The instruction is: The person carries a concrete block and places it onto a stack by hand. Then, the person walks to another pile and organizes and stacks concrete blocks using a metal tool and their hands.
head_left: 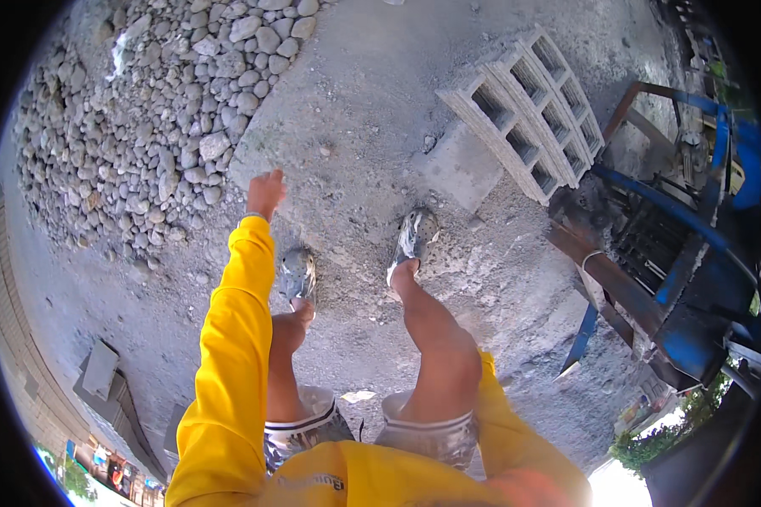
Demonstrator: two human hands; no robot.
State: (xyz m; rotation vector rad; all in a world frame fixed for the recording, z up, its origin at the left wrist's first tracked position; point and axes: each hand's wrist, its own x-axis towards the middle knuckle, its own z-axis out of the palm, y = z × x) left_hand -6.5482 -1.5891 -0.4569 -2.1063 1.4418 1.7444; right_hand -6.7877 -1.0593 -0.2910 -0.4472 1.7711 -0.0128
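My left hand (266,193) hangs out in front of me over the dusty ground, at the end of a yellow sleeve. Its fingers look curled in, and I see nothing held in them. To its left, the edge of a large heap of rounded grey stones (214,146) is the nearest thing. My right arm, also in a yellow sleeve (524,448), bends down at my side, and its hand is out of sight. Hollow concrete blocks (528,110) stand ahead to the right, side by side with their openings showing.
A blue and rusty metal machine (668,245) with projecting bars takes up the right side. A flat grey slab (461,165) lies beside the blocks. My feet, in clogs (416,235), are apart on gritty ground. More grey blocks (114,397) are stacked at lower left.
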